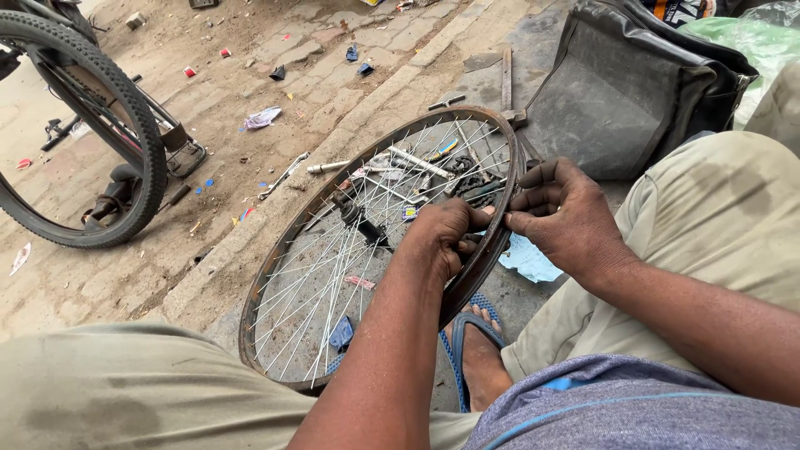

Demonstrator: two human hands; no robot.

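The rim (275, 267), bare of tyre and rusty brown, stands tilted on the kerb between the person's knees, its round face turned up toward the camera. The spokes (333, 275) run in from it to the hub (360, 223) near the middle. The near right stretch of the rim passes straight between the two hands, so the work sits at the fingertips of both, neither hand having to reach.

The left hand (443, 237) lies inside the circle, over the spokes, its fingers curled and pinched on something small at the rim's inner edge; what exactly is pinched is too small to tell. The right hand (567, 218) lies outside the circle, just right of the rim, fingers bent and closed on the rim's outer edge, thumb toward the left hand. The two sets of fingertips nearly meet across the metal.

Below the hands a foot in a blue sandal (468, 350) rests on the ground beside the rim's near edge. Behind the rim, on the far side, tools (421, 162) lie scattered on the slab, seen through the spokes. A black bag (633, 83) stands far right. Far left, a bicycle wheel (79, 137) with its tyre on stands over the littered dirt.
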